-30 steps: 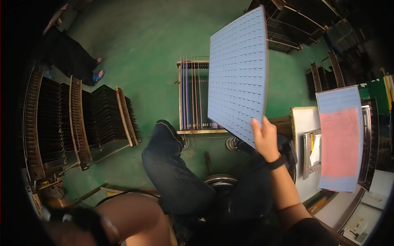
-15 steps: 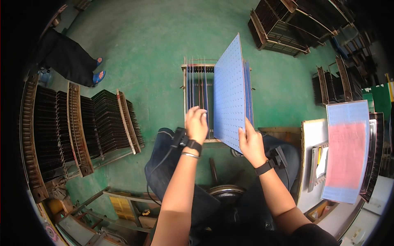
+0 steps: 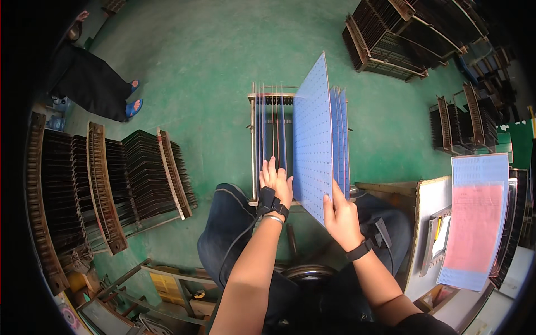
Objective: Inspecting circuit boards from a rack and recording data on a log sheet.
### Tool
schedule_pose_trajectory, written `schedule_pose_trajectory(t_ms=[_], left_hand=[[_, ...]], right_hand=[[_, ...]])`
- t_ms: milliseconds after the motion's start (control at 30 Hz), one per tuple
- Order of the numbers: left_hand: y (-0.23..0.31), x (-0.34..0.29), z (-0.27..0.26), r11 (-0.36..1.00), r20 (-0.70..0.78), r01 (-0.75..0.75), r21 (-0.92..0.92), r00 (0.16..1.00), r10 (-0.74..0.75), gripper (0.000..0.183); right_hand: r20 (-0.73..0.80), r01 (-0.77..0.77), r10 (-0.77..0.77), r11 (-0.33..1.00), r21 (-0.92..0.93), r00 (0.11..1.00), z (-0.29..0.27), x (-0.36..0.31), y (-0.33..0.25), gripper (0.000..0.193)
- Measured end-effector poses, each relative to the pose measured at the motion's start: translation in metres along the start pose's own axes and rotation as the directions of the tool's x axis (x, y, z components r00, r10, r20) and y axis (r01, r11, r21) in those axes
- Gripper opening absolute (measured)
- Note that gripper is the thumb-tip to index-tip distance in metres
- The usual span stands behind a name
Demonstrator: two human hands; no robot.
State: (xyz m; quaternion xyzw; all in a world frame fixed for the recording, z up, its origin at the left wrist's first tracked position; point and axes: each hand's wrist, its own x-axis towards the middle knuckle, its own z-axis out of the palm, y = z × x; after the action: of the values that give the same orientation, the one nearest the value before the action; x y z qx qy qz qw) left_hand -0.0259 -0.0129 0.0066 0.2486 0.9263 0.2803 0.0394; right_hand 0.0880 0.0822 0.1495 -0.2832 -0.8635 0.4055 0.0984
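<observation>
On the green floor (image 3: pixel 218 100), the rack (image 3: pixel 253 139) already carries several upright panels (image 3: pixel 343 131), while the right fingers (image 3: pixel 329 207) grasp another blue panel (image 3: pixel 312 134) over its middle, whether fully seated I cannot tell, and the left fingers (image 3: pixel 272 171) extend loosely, grasping nothing visible.

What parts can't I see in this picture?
All in the head view:
- Right hand: some of its fingers are hidden behind the blue panel.
- Left hand: its back hides the palm, so I can't tell if it grips anything.
- Rack: the blue panel covers part of it.
- Standing person: head cut off by the dark rim.
- Pink sheet: marks too small and faint to read.
</observation>
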Motion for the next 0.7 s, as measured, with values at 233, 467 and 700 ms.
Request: schedule_pose_trajectory(t_ms=[233,467,700], left_hand=[[-0.003,-0.008,0.000,0.996,0.073,-0.015,0.086,0.997,0.009,0.020],[-0.002,-0.007,0.013,0.995,0.039,-0.040,0.090,0.999,0.037,0.013],[-0.006,-0.007,-0.036,0.977,-0.101,-0.148,-0.157,0.986,0.133,0.011]], right_hand=[[0.038,-0.002,0.002,1.000,-0.009,0.999,0.004,0.025,0.003,0.043],[0.101,0.003,0.011,0.990,-0.143,0.995,0.066,0.043,0.054,0.043],[0.308,-0.124,0.092,0.989,0.084,0.947,0.046,-0.005,0.051,0.042]])
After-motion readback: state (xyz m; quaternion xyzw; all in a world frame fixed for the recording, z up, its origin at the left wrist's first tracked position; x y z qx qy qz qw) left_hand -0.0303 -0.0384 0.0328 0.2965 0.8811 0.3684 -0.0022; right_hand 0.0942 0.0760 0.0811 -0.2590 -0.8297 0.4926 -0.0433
